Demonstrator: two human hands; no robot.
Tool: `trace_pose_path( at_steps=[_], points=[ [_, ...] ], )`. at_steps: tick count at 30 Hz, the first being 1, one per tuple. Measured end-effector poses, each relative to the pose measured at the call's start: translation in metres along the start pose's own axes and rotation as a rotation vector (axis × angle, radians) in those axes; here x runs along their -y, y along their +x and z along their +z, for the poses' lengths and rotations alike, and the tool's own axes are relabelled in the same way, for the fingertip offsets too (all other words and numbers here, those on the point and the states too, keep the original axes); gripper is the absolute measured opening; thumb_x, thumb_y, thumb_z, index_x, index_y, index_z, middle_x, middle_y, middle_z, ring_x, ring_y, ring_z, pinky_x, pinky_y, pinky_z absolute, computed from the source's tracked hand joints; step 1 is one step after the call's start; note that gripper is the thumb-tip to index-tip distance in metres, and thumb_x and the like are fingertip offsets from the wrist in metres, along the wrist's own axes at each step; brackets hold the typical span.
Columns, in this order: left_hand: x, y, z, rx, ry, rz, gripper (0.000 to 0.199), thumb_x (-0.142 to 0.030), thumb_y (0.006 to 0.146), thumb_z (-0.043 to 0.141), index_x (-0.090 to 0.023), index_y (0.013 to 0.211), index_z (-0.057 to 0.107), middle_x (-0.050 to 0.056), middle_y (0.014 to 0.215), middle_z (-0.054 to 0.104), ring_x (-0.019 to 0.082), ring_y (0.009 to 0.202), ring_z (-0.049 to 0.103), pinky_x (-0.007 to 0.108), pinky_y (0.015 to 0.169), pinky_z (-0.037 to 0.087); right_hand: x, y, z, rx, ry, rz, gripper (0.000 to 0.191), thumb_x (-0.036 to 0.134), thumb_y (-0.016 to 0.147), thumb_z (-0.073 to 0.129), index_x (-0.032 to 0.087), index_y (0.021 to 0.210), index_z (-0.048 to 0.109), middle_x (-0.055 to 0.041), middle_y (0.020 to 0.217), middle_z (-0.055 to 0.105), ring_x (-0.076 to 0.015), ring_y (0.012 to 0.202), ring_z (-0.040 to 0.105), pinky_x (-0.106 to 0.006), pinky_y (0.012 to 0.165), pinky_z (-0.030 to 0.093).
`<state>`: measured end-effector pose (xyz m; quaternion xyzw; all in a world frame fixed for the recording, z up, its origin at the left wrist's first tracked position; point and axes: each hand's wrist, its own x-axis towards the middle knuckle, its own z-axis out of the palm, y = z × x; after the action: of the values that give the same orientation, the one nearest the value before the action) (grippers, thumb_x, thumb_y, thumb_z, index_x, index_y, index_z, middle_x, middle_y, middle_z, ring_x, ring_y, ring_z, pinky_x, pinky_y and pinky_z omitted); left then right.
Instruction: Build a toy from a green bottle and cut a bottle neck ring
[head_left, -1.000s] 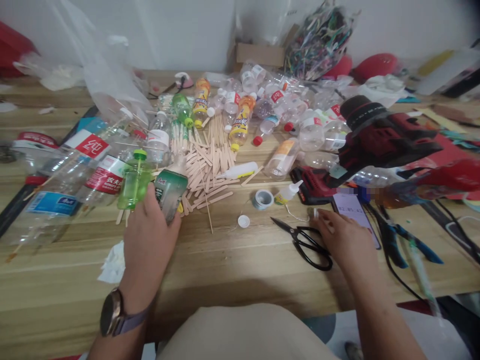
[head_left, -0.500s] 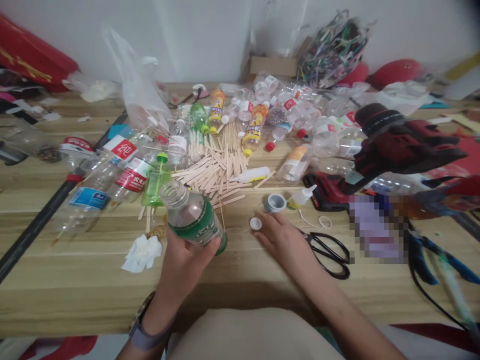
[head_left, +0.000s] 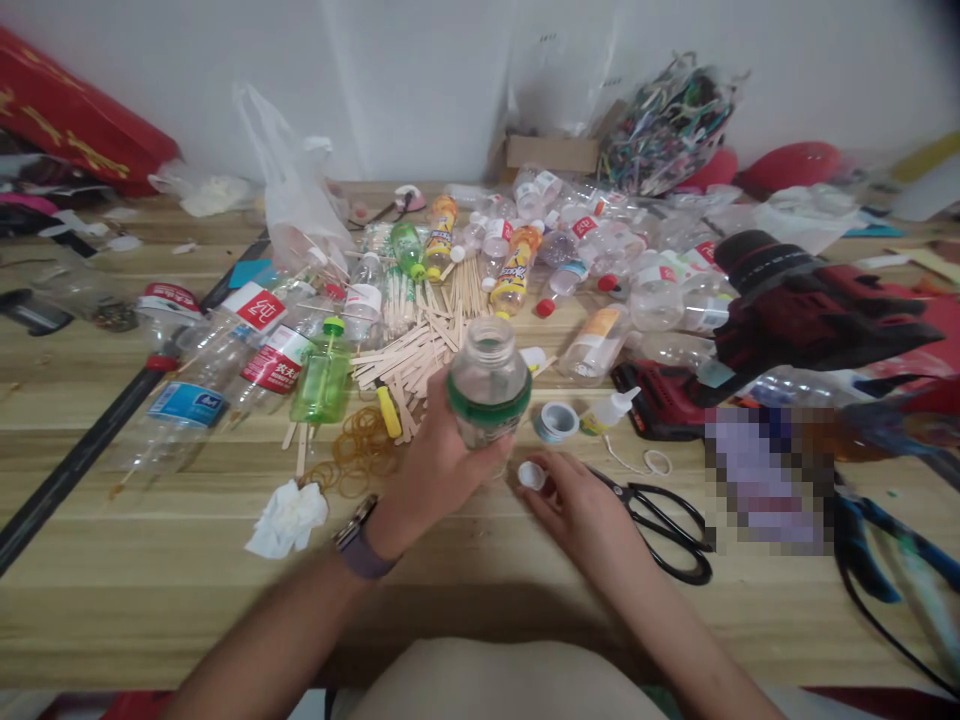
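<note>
My left hand [head_left: 446,455] is wrapped round a clear plastic bottle [head_left: 491,385] with a green label, its mouth uncapped and facing up. To the right, my right hand [head_left: 581,505] pinches a small white bottle cap [head_left: 532,476], hollow side showing. Just beyond that hand stand a roll of tape [head_left: 556,422] and a small glue bottle [head_left: 609,410] with a white nozzle. Black-handled scissors [head_left: 671,530] lie beside my right wrist. Rubber bands [head_left: 360,450] and a crumpled tissue [head_left: 286,518] lie left of my left hand.
Wooden sticks [head_left: 420,345] are heaped behind the bottle. Several plastic bottles [head_left: 592,345] crowd the back. At left are joined bottles [head_left: 187,405] and a green bottle [head_left: 322,375]. A red-and-black power drill [head_left: 795,310] stands at right, near blue-handled pliers [head_left: 862,540].
My left hand has carried the bottle to the right and turned it more upright, uncovering the rubber bands. My right hand still holds the cap. The view has shifted slightly.
</note>
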<state>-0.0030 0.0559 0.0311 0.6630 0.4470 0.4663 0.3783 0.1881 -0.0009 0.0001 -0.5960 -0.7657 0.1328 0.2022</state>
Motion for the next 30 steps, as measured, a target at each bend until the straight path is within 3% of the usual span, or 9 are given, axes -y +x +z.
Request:
trace_pose_path(
  at_steps=[6,14,16,19,22,24,26,28,30],
  points=[
    [0.017,0.02,0.022,0.071,0.061,-0.005,0.067,-0.027,0.08,0.074,-0.018,0.133,0.034,0.019,0.139,0.055,0.032,0.129,0.057,0.046,0.107,0.044,0.001,-0.008,-0.005,-0.034,0.037,-0.025,0.014,0.017,0.09,0.058,0.016,0.103,0.063,-0.0063,0.086,0.065,-0.0193,0.066,0.066,-0.029,0.06,0.052],
    [0.019,0.007,0.024,0.046,0.162,0.07,0.074,-0.034,0.081,0.079,-0.018,0.138,0.036,0.02,0.141,0.054,0.033,0.133,0.053,0.049,0.111,0.042,0.01,-0.001,0.005,-0.025,0.139,-0.158,0.018,0.026,0.093,0.055,0.014,0.101,0.066,-0.0056,0.081,0.059,-0.0192,0.061,0.063,-0.031,0.057,0.052],
    [0.011,-0.006,0.012,-0.011,0.239,0.117,0.08,-0.046,0.084,0.076,-0.016,0.144,0.031,0.023,0.145,0.05,0.034,0.137,0.049,0.049,0.112,0.041,0.012,0.001,0.006,0.003,0.167,-0.183,0.02,0.027,0.093,0.055,0.014,0.103,0.067,-0.0055,0.081,0.06,-0.019,0.06,0.062,-0.031,0.056,0.052],
    [0.002,-0.04,-0.025,-0.15,0.43,0.169,0.056,-0.046,0.096,0.061,-0.02,0.141,0.039,0.016,0.136,0.059,0.029,0.129,0.055,0.045,0.109,0.044,0.014,0.001,0.007,0.033,0.211,-0.193,0.019,0.028,0.092,0.057,0.016,0.104,0.067,-0.006,0.083,0.062,-0.0187,0.061,0.063,-0.031,0.057,0.054],
    [0.007,-0.078,-0.077,-0.386,0.767,-0.015,0.029,-0.037,0.1,0.052,-0.022,0.125,0.056,0.012,0.12,0.067,0.03,0.115,0.06,0.049,0.102,0.045,0.015,-0.003,0.008,0.053,0.239,-0.182,0.018,0.029,0.092,0.059,0.019,0.105,0.066,-0.0061,0.085,0.064,-0.0196,0.065,0.065,-0.031,0.061,0.055],
    [0.02,-0.1,-0.106,-0.494,0.976,-0.231,0.038,-0.04,0.097,0.053,-0.013,0.123,0.059,0.02,0.116,0.066,0.037,0.112,0.059,0.055,0.098,0.045,0.016,-0.004,0.01,0.065,0.256,-0.171,0.018,0.03,0.092,0.059,0.02,0.106,0.066,-0.0064,0.086,0.064,-0.0199,0.067,0.066,-0.032,0.063,0.056],
    [0.034,-0.116,-0.123,-0.455,1.101,-0.369,0.051,-0.048,0.093,0.056,-0.007,0.123,0.06,0.026,0.117,0.065,0.043,0.113,0.058,0.06,0.097,0.044,0.017,-0.005,0.011,0.07,0.275,-0.158,0.017,0.029,0.092,0.059,0.021,0.106,0.065,-0.0072,0.09,0.065,-0.0201,0.07,0.067,-0.032,0.066,0.057],
    [0.044,-0.126,-0.126,-0.332,1.124,-0.345,0.045,-0.048,0.09,0.06,-0.012,0.119,0.064,0.022,0.117,0.068,0.041,0.111,0.059,0.059,0.099,0.043,0.018,-0.005,0.012,0.076,0.289,-0.151,0.018,0.028,0.092,0.059,0.022,0.108,0.064,-0.0075,0.093,0.066,-0.02,0.072,0.068,-0.032,0.068,0.058],
    [0.048,-0.132,-0.119,-0.309,1.144,-0.272,0.038,-0.043,0.088,0.064,-0.016,0.115,0.065,0.02,0.119,0.068,0.04,0.115,0.057,0.057,0.102,0.042,0.019,-0.005,0.011,0.08,0.298,-0.151,0.018,0.027,0.091,0.059,0.022,0.108,0.064,-0.0074,0.093,0.066,-0.02,0.073,0.068,-0.032,0.068,0.058]
  ],
)
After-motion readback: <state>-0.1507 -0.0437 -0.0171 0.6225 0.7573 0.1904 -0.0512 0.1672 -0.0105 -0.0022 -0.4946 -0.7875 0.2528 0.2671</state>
